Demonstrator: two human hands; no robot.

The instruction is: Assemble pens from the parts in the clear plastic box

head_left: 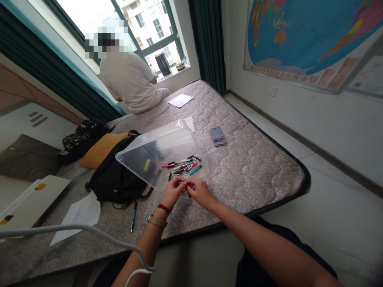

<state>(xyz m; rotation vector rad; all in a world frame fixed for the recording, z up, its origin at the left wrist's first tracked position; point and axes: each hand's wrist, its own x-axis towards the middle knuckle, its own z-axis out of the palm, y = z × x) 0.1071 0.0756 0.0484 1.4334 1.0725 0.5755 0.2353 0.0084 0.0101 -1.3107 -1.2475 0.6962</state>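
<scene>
The clear plastic box (161,139) lies on the mattress (254,167) and serves as reference for all positions below. Assorted pens (181,165), black, white, red and teal, are heaped loosely within the outline of the box at its near right end (whether inside or on top of it could not be determined). At the near edge of the box, just short of the heap, the left hand (176,188) and right hand (199,192) meet. The fingertips of each are pinched together on a small pen part (189,195), of which only a dark end shows below the right hand; the remainder is hidden by the fingers. The left wrist carries a red band (164,207) and a watch (157,221). A black backpack (112,179) sits against the left side of the box, partly overlapped by it. One blue pen (134,215) lies apart, left of the box and nearer the body. A printed sheet (79,213) lies farther left of the box. Beyond the box, a seated person (128,81) in white faces the window (149,28).
</scene>
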